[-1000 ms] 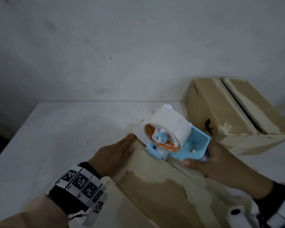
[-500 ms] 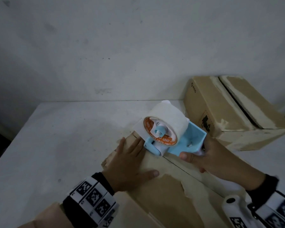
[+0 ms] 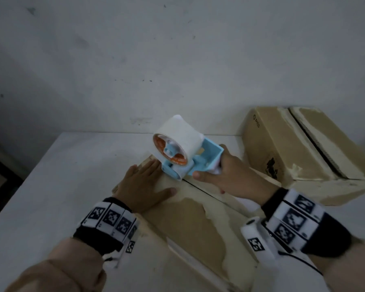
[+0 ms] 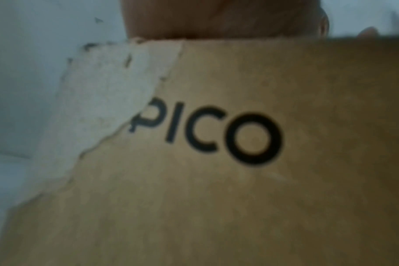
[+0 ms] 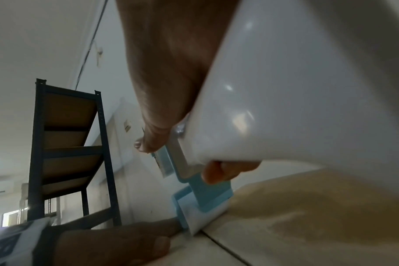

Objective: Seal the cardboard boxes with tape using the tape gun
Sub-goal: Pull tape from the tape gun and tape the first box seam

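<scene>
A white bench (image 3: 51, 186) carries two cardboard boxes. The near box (image 3: 198, 224) lies in front of the person, its flaps meeting at a dark centre seam, its brown surface torn in pale patches; the left wrist view shows "PICO" printed on its side. The far box (image 3: 303, 148) sits to the right against the wall, well apart from the hands. A dark metal shelf rack (image 5: 66, 153) shows in the right wrist view. The left hand (image 3: 141, 186) lies flat on the near box's far end, fingers straight and slightly spread. The right hand (image 3: 236, 175) wraps its fingers round the handle of the blue tape gun (image 3: 190, 163), whose front edge touches the seam just beside the left hand's fingers.
</scene>
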`<state>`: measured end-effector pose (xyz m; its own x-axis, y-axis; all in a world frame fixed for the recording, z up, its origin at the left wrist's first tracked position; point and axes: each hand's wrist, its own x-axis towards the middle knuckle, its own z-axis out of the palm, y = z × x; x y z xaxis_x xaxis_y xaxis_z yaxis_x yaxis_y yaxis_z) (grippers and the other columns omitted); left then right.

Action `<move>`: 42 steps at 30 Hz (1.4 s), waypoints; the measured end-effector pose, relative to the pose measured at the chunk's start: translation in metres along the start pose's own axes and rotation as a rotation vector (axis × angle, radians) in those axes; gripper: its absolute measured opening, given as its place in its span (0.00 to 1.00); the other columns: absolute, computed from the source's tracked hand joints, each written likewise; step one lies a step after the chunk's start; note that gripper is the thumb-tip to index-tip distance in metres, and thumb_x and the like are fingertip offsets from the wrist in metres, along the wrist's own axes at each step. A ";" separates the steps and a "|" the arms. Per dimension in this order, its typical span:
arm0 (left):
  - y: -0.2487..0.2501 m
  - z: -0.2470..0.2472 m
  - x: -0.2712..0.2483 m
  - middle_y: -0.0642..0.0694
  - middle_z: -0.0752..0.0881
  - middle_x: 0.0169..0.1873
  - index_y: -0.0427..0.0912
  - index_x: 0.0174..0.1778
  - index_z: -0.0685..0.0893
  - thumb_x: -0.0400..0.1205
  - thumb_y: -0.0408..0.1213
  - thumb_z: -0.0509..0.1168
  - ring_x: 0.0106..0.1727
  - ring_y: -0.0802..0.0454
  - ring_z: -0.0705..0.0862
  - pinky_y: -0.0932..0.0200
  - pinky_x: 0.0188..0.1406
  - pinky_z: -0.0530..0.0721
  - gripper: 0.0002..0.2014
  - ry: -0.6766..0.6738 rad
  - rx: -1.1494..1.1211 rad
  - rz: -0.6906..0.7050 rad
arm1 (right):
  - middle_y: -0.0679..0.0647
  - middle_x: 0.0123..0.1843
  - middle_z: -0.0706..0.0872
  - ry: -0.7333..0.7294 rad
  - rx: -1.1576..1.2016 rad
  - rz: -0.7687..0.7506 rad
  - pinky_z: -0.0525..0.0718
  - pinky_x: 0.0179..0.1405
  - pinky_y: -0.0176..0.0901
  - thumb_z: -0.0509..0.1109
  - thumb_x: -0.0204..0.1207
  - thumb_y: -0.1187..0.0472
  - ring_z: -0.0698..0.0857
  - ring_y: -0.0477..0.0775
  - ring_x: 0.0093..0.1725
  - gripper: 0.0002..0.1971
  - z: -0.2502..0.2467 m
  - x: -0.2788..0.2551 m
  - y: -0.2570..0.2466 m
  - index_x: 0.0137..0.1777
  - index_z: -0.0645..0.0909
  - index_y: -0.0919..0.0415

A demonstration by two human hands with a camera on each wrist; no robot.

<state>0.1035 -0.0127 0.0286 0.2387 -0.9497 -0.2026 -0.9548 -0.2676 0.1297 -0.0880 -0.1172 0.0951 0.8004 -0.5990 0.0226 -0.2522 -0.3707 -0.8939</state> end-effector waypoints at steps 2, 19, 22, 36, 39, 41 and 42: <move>-0.010 -0.003 0.006 0.51 0.49 0.83 0.51 0.82 0.47 0.58 0.76 0.28 0.83 0.55 0.47 0.51 0.80 0.49 0.55 -0.006 -0.001 -0.037 | 0.42 0.52 0.83 0.005 -0.082 0.054 0.72 0.21 0.21 0.76 0.60 0.37 0.83 0.37 0.40 0.34 0.007 0.018 0.006 0.63 0.70 0.48; -0.009 -0.002 0.009 0.56 0.44 0.82 0.53 0.82 0.43 0.60 0.60 0.21 0.83 0.58 0.45 0.49 0.78 0.46 0.49 -0.054 -0.013 -0.056 | 0.32 0.46 0.88 0.047 0.085 0.104 0.78 0.25 0.25 0.79 0.62 0.47 0.85 0.32 0.38 0.21 -0.039 -0.073 0.035 0.54 0.78 0.45; 0.019 0.000 0.002 0.53 0.41 0.83 0.50 0.82 0.41 0.62 0.59 0.19 0.83 0.55 0.42 0.36 0.78 0.38 0.47 -0.077 0.075 -0.026 | 0.34 0.49 0.87 0.048 0.047 0.099 0.76 0.27 0.21 0.80 0.61 0.45 0.85 0.33 0.41 0.22 -0.037 -0.070 0.038 0.54 0.79 0.44; 0.076 0.017 -0.022 0.59 0.30 0.74 0.52 0.80 0.32 0.44 0.86 0.34 0.82 0.57 0.35 0.34 0.77 0.31 0.68 -0.114 -0.047 0.080 | 0.39 0.42 0.88 0.059 0.046 0.113 0.75 0.23 0.25 0.77 0.62 0.44 0.83 0.35 0.30 0.19 -0.042 -0.070 0.034 0.51 0.78 0.42; 0.062 0.015 -0.013 0.57 0.38 0.81 0.54 0.80 0.36 0.40 0.86 0.27 0.82 0.56 0.36 0.34 0.79 0.36 0.69 -0.092 -0.028 0.054 | 0.32 0.37 0.87 0.030 0.076 0.080 0.74 0.23 0.21 0.75 0.67 0.58 0.81 0.29 0.28 0.14 -0.037 -0.062 0.025 0.48 0.76 0.44; 0.051 0.011 -0.006 0.58 0.41 0.82 0.56 0.80 0.38 0.38 0.85 0.24 0.82 0.56 0.38 0.37 0.80 0.38 0.70 -0.100 -0.009 0.022 | 0.36 0.38 0.87 0.025 0.076 0.077 0.75 0.22 0.23 0.75 0.64 0.49 0.81 0.32 0.26 0.15 -0.031 -0.051 0.021 0.50 0.78 0.45; 0.045 0.008 -0.002 0.59 0.42 0.82 0.57 0.80 0.38 0.39 0.85 0.25 0.82 0.56 0.38 0.38 0.80 0.38 0.69 -0.105 -0.010 0.009 | 0.42 0.40 0.88 0.040 0.064 0.079 0.76 0.21 0.28 0.74 0.61 0.44 0.80 0.34 0.25 0.19 -0.028 -0.043 0.023 0.52 0.79 0.46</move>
<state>0.0588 -0.0213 0.0272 0.2095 -0.9301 -0.3017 -0.9548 -0.2611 0.1420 -0.1441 -0.1199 0.0863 0.7568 -0.6528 -0.0320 -0.2769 -0.2759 -0.9204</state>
